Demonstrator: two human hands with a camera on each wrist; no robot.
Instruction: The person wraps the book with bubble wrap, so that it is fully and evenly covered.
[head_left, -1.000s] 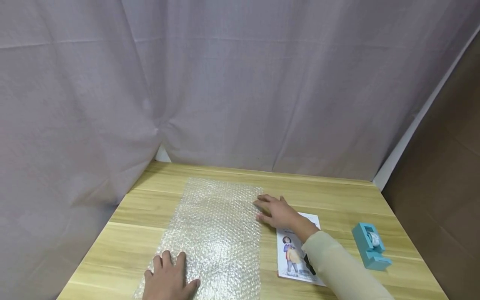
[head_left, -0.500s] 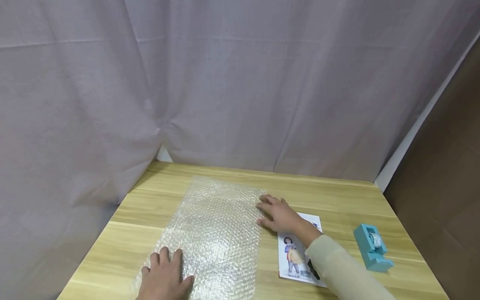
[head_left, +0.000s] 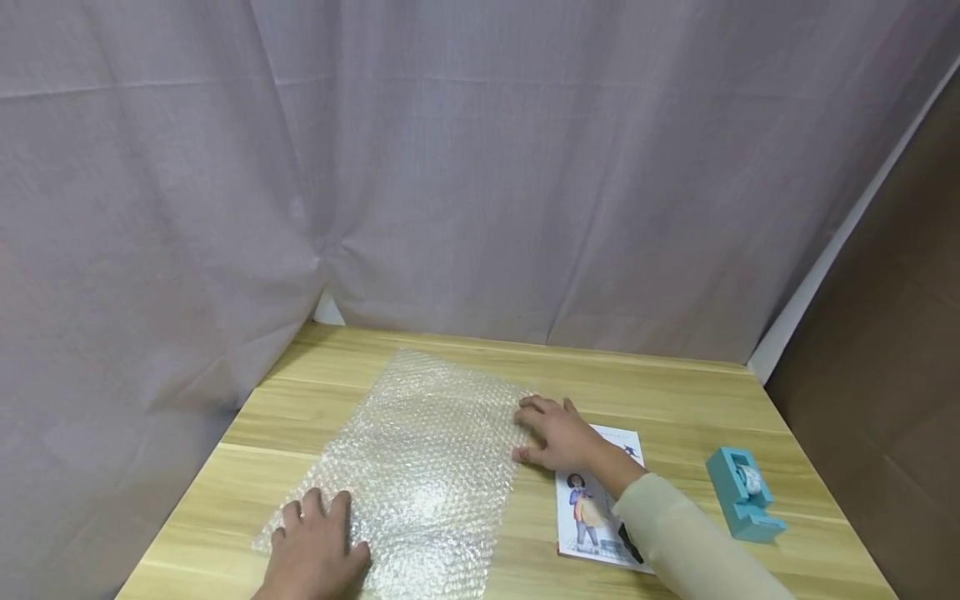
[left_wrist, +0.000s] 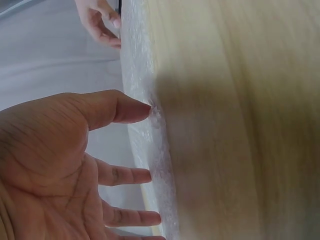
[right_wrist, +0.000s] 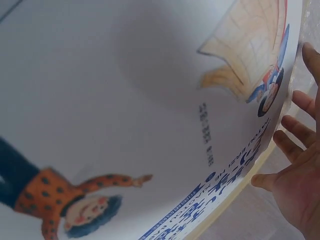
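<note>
A clear sheet of bubble wrap [head_left: 427, 450] lies flat and slanted on the wooden table. My left hand [head_left: 311, 542] rests on its near left part with fingers spread; in the left wrist view the fingertips [left_wrist: 142, 218] of that hand touch the wrap [left_wrist: 161, 170]. Over at the far right corner, my right hand [head_left: 555, 437] has its fingers on the wrap's edge. Beneath the right wrist lies a white book [head_left: 581, 533] with a drawn figure on its cover, partly hidden by the forearm. The book's illustrated cover [right_wrist: 150, 100] fills much of the right wrist view.
A turquoise tape dispenser [head_left: 738, 500] with a roll of tape stands on the right side of the table, beyond the book. Grey curtain [head_left: 465, 192] hangs along the table's back and left edges. A brown panel [head_left: 885, 375] borders the right side.
The bubble wrap has turned clockwise, its near left corner swinging left and its far edge shifting right. My left hand has moved left and slightly away; the right hand has barely moved.
</note>
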